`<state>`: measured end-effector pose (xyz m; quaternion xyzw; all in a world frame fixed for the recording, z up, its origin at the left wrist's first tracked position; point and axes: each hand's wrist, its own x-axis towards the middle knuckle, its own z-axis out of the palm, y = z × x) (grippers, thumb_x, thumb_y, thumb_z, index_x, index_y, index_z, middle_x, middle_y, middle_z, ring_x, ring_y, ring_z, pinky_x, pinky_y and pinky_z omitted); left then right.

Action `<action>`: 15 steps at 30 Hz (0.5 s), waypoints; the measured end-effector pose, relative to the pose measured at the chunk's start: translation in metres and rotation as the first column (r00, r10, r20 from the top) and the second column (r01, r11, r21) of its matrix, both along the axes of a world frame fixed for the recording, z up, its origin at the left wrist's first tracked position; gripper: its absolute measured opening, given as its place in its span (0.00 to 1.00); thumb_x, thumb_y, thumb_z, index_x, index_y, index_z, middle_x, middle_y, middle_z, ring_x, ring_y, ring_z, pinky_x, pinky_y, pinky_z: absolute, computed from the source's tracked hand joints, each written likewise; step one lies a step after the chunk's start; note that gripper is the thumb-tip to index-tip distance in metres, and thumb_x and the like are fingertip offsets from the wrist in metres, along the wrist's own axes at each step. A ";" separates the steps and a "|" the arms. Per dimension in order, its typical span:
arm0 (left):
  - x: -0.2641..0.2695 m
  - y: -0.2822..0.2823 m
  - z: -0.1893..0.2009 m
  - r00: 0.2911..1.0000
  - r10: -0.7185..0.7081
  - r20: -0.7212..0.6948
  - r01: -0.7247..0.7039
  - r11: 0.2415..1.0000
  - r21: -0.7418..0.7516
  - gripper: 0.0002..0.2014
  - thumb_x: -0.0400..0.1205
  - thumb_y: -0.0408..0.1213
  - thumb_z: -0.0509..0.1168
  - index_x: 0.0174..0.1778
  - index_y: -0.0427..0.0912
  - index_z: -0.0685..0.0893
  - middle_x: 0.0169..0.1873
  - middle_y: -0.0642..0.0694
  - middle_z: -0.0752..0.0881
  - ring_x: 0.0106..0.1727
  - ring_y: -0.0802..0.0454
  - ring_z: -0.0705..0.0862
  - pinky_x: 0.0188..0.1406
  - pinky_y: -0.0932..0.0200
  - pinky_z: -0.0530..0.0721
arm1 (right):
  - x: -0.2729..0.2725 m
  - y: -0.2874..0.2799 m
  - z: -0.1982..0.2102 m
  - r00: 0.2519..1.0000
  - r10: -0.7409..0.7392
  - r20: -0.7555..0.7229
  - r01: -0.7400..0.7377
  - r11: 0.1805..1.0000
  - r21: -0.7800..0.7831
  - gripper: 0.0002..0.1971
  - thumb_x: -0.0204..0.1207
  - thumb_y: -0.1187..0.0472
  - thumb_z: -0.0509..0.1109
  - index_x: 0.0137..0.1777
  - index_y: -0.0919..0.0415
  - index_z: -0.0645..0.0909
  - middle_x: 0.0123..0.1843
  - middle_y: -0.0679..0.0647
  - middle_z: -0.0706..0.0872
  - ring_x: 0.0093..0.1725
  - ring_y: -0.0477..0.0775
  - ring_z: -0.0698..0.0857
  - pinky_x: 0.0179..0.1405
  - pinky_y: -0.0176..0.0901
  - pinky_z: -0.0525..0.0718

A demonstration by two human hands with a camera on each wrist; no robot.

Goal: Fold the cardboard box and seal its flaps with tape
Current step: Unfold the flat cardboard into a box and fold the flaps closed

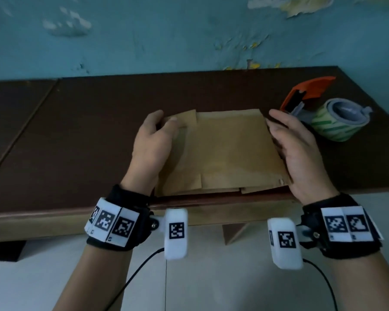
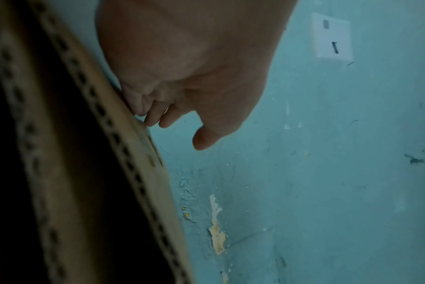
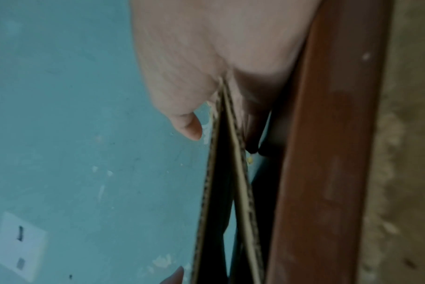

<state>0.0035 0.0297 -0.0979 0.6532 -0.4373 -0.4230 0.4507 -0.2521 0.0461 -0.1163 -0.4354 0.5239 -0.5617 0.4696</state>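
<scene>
A flattened brown cardboard box (image 1: 222,149) lies on the dark brown table (image 1: 76,142), reaching its near edge. My left hand (image 1: 161,122) holds the box's far left corner, thumb on top of a small flap and fingers behind it. In the left wrist view the fingers of the left hand (image 2: 179,123) touch the corrugated edge of the box (image 2: 89,153). My right hand (image 1: 285,135) grips the right edge. In the right wrist view the right hand (image 3: 218,107) has the box's two layers (image 3: 213,192) between thumb and fingers. The tape dispenser (image 1: 332,122) stands just right of my right hand.
The dispenser has an orange handle (image 1: 305,90) and a green-striped roll. A teal wall with peeling paint (image 1: 189,37) rises behind the table. The table's reddish front edge (image 3: 327,173) runs close beside my right hand. A seam crosses the tabletop at the left (image 1: 20,131).
</scene>
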 end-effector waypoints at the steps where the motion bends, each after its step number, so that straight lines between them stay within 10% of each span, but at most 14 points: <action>1: -0.002 0.001 0.000 1.000 -0.028 0.007 0.027 1.000 0.006 0.31 0.86 0.56 0.67 0.86 0.55 0.71 0.78 0.52 0.77 0.75 0.50 0.78 0.75 0.48 0.78 | 0.000 0.003 -0.001 1.000 0.007 0.011 -0.007 1.000 -0.002 0.20 0.86 0.58 0.66 0.78 0.52 0.78 0.72 0.51 0.86 0.70 0.47 0.86 0.73 0.56 0.82; 9: -0.022 0.043 0.011 0.998 -0.060 -0.028 0.060 0.998 -0.002 0.32 0.87 0.55 0.67 0.87 0.51 0.69 0.75 0.48 0.78 0.64 0.49 0.80 0.48 0.58 0.79 | -0.009 0.039 0.001 0.998 0.030 0.053 -0.028 0.999 -0.032 0.22 0.86 0.65 0.65 0.80 0.58 0.74 0.75 0.58 0.83 0.73 0.51 0.83 0.77 0.57 0.78; 15: -0.034 0.068 0.013 0.993 -0.041 -0.108 0.039 0.999 -0.028 0.31 0.86 0.52 0.69 0.85 0.49 0.71 0.74 0.46 0.78 0.67 0.47 0.80 0.56 0.53 0.80 | -0.009 0.062 0.005 0.999 0.007 0.050 -0.006 1.000 -0.030 0.23 0.85 0.71 0.65 0.80 0.60 0.74 0.72 0.57 0.84 0.68 0.52 0.86 0.71 0.52 0.82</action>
